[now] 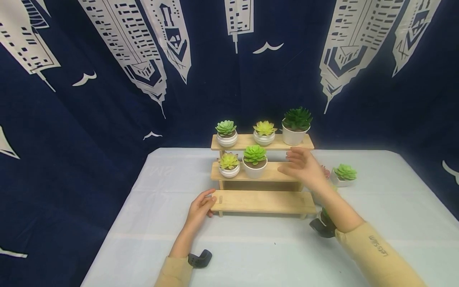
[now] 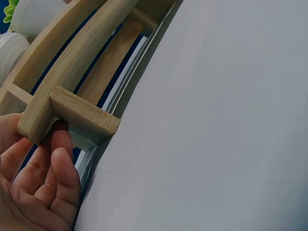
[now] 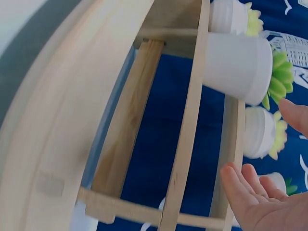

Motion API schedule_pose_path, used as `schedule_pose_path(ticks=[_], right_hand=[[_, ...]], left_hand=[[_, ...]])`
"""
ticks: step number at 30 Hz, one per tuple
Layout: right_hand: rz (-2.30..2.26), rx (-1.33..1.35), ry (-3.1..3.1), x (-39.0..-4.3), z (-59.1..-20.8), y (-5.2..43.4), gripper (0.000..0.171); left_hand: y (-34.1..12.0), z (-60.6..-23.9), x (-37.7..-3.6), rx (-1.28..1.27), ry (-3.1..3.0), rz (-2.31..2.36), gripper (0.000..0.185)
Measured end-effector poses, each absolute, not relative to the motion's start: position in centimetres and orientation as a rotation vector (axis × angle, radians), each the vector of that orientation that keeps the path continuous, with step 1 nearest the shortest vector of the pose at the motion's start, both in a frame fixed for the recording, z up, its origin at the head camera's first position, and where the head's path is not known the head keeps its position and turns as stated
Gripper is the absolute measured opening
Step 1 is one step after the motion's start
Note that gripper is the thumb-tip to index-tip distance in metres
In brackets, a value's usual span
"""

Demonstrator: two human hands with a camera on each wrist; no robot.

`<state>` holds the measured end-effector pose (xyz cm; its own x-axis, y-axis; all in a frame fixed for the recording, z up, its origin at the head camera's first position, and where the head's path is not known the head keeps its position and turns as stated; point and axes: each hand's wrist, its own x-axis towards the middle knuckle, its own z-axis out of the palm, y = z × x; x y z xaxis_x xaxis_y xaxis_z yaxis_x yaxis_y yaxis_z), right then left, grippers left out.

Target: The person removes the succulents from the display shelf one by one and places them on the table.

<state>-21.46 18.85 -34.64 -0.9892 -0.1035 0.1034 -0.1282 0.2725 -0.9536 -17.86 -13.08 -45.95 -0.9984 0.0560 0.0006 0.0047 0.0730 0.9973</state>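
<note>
A three-tier wooden shelf (image 1: 261,201) stands on the pale table (image 1: 251,247). Its top tier carries three potted succulents, the dark green one (image 1: 296,126) at the right end. Two more pots stand on the middle tier, the larger with a green succulent (image 1: 254,160). The bottom tier is bare. My left hand (image 1: 209,201) rests its fingers (image 2: 62,163) against the left end of the bottom board (image 2: 72,62). My right hand (image 1: 300,164) hovers open over the right end of the middle tier, holding nothing; its fingers (image 3: 250,187) are spread near the board's edge.
A light green potted succulent (image 1: 344,174) sits on the table right of the shelf. Two more pots there are mostly hidden behind my right forearm. A dark blue curtain with white building prints (image 1: 143,71) hangs behind the table.
</note>
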Motion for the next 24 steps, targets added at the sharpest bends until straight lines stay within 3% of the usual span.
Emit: schedule_pose_path(ticks=[24], right_hand=[[1.886,0.312,-2.497,-22.3,-36.5,14.1,0.077]], left_hand=[[-13.1,-46.1,-18.0,0.065,2.257,2.124,0.039]])
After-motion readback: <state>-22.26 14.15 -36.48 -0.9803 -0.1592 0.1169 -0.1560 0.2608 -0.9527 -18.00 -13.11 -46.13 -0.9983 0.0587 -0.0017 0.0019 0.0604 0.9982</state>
